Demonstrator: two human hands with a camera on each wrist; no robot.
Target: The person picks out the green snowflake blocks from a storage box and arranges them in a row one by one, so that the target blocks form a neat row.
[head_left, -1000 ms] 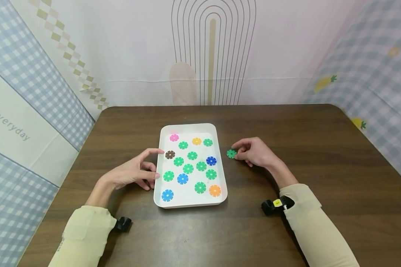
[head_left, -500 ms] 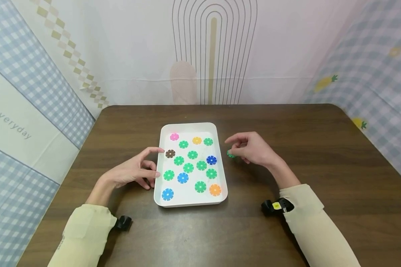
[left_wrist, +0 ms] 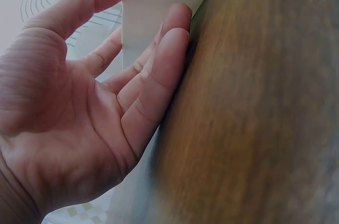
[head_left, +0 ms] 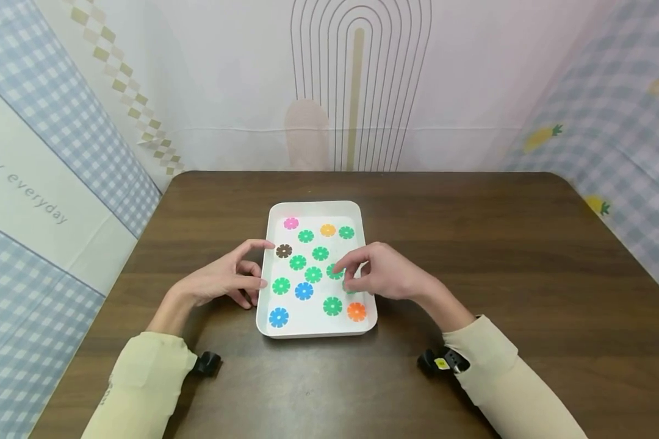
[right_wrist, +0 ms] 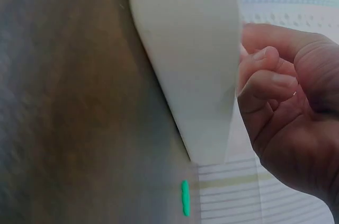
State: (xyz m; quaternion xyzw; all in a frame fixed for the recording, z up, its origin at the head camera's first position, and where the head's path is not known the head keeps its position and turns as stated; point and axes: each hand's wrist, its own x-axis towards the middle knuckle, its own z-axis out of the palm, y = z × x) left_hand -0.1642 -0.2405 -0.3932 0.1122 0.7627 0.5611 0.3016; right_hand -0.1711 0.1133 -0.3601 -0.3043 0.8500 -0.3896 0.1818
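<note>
A white tray stands on the table with several notched plastic discs lying flat inside, mostly green, with blue, orange, yellow, pink and brown ones. At its left side, my left hand touches the rim with thumb and index finger spread apart. My right hand reaches over the right rim, its index and thumb tips separated, close above a green disc. That hand hides part of the tray's right side. In the right wrist view, a green disc lies on the table beyond the tray wall.
The brown wooden table extends on both sides of the tray. Behind it hangs a patterned white cloth, with blue checked cloth at both sides. Black wrist cameras are worn below each sleeve.
My right hand has left the green disc on the table right of the tray and moved left and nearer, over the tray. The left hand keeps its place at the rim.
</note>
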